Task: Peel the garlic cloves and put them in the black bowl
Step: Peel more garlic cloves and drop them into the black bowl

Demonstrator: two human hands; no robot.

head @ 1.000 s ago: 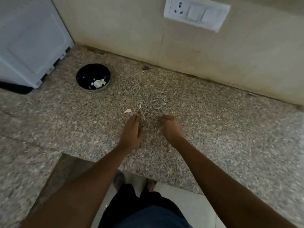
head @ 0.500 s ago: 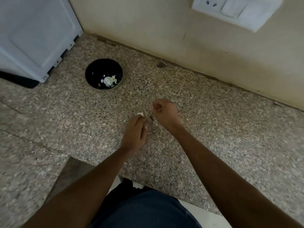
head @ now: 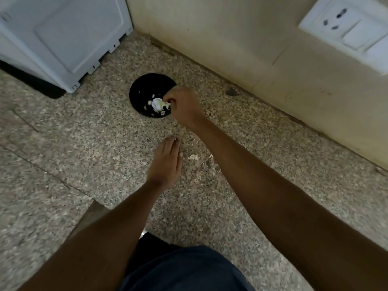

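As I read the view from left edge to right, I log: one white appliance (head: 63, 38) at far left, standing on the speckled stone surface (head: 73, 154). Next, black bowl (head: 142, 91), holding pale garlic cloves (head: 156, 103) and scraps. Left hand (head: 167, 162) lies flat on the surface, fingers straight, holding nothing, well short of the bowl. Right hand (head: 184, 108) is the nearer one, over the bowl's right rim, fingers curled downward; whether they pinch a clove I cannot tell, since the knuckles hide the tips. Loose garlic skin (head: 193, 157) lies just right of the left hand. Wall socket (head: 344, 32), cut off at right.
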